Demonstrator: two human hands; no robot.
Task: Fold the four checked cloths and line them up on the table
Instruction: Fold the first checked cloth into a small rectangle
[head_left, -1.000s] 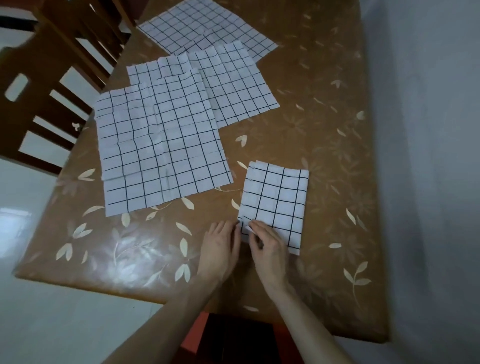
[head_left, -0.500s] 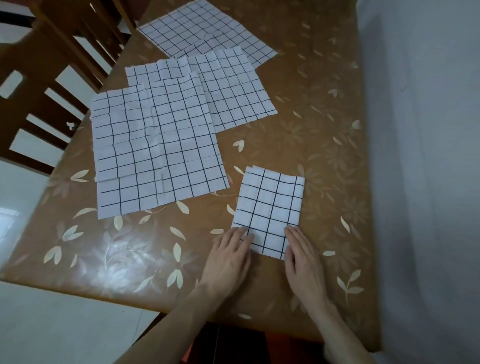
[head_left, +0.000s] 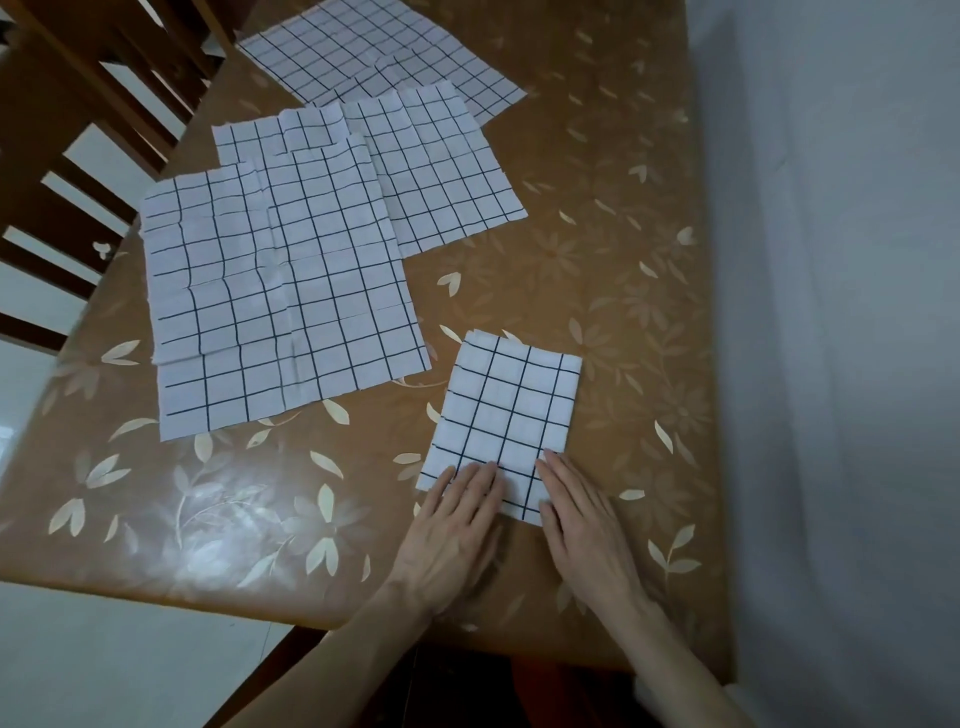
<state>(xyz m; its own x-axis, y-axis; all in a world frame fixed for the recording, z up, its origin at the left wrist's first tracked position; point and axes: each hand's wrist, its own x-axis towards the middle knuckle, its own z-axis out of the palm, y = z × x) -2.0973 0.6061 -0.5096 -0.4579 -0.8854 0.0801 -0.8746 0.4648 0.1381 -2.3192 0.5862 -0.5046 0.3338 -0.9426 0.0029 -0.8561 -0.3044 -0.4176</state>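
From the head view, both hands are lying flat, palms down, fingers extended and close together, gripping nothing. The left hand (head_left: 451, 535) is pressing the near left corner of the folded cloth (head_left: 506, 415), and the right hand (head_left: 584, 525) is pressing its near right corner. That cloth is sitting on the table (head_left: 597, 260) near the front edge. Three unfolded cloths are lying overlapping farther left: near cloth (head_left: 280, 291), middle cloth (head_left: 441, 176), far cloth (head_left: 374, 52). A chair (head_left: 78, 130) is standing at the table's left side.
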